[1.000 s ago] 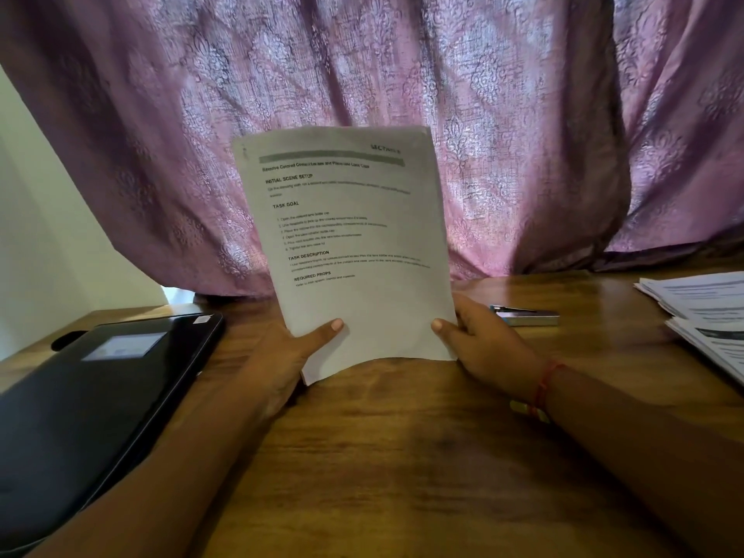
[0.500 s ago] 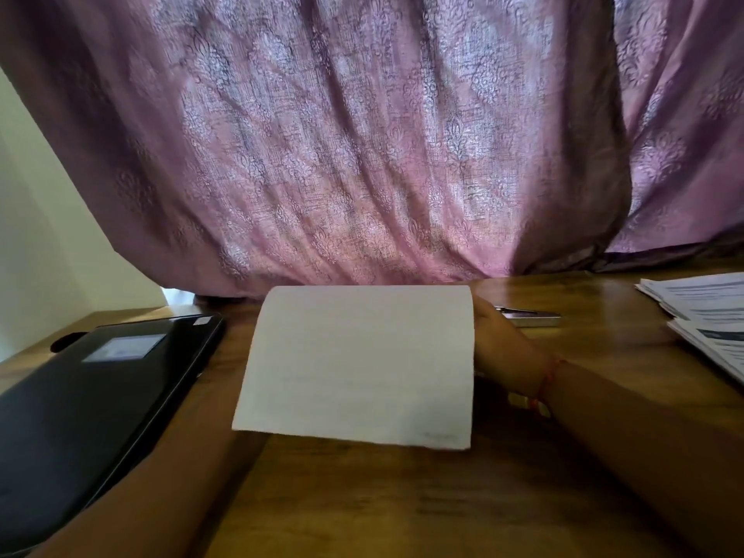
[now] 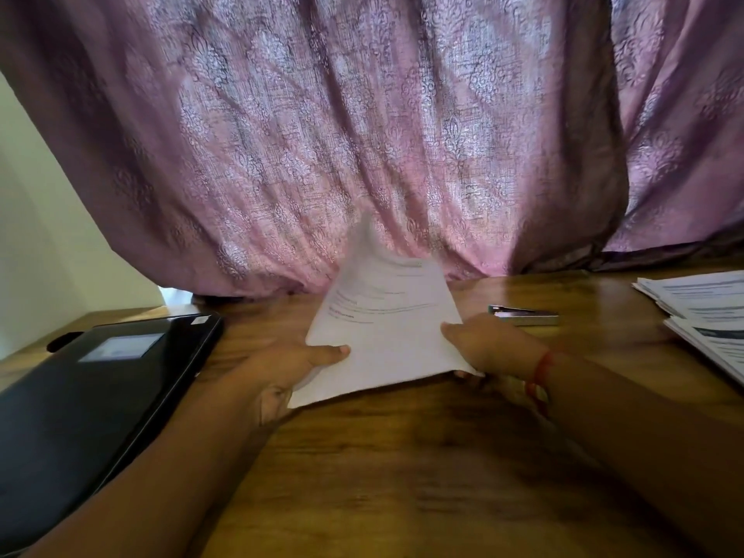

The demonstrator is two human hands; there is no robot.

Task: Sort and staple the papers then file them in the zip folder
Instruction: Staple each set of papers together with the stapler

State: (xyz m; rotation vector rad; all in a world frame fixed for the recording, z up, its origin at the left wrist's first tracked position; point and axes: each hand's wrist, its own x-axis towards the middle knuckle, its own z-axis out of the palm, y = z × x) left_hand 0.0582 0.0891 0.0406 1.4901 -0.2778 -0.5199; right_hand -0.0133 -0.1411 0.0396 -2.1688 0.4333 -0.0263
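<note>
Papers (image 3: 386, 336) — between both hands | left hand (image 3: 290, 368) grips | right hand (image 3: 489, 346) grips

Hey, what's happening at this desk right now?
A person holds a printed white paper sheet over the wooden table, the left hand gripping its left edge and the right hand its right edge. A silver metal stapler lies untouched just beyond the right hand. More printed papers are stacked at far right, and the black zip folder lies closed at left.
</note>
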